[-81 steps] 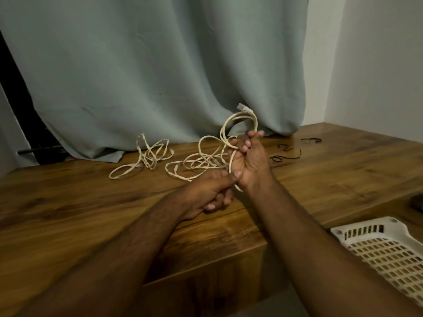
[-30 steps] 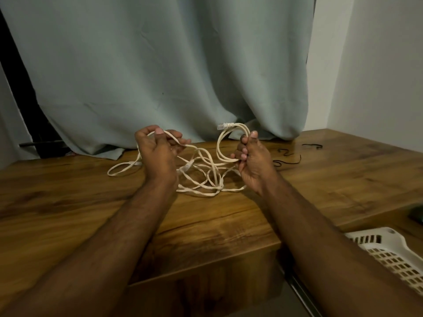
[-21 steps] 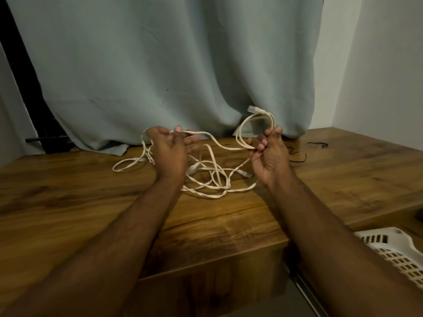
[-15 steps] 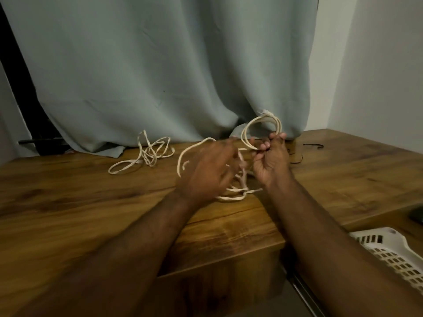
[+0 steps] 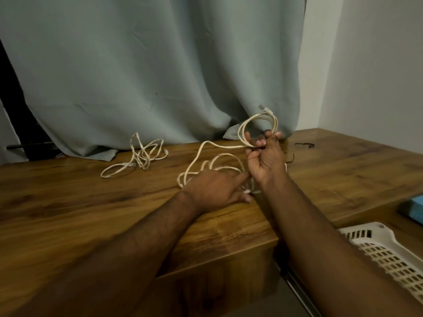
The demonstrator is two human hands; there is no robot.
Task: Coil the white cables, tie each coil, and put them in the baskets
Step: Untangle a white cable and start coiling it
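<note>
My left hand (image 5: 215, 191) has dropped back to the counter (image 5: 68, 202), fingers loosely over the slack cable (image 5: 206, 156) at frame center, reaching for another loop. My right hand (image 5: 265, 161) still pinches the started coil (image 5: 258, 126); coiling continues.

Cream-white cable (image 5: 207, 154), loose loops, clear plug at its tip. Second cream-white cable (image 5: 142, 154), same shade, tangled. Desk (image 5: 68, 202) warm brown wood, darker streaked grain, glossy patches. Curtain (image 5: 148, 65) pale grey-green, plain, shaded folds. Wall (image 5: 370, 65) off-white, plain. Basket (image 5: 389, 252) white plastic, grid of small square holes, slotted rim. Thin black ties (image 5: 303, 145) on desk. Blue object (image 5: 412, 209) at right edge, darker near side. Dark gap left of curtain.
</note>
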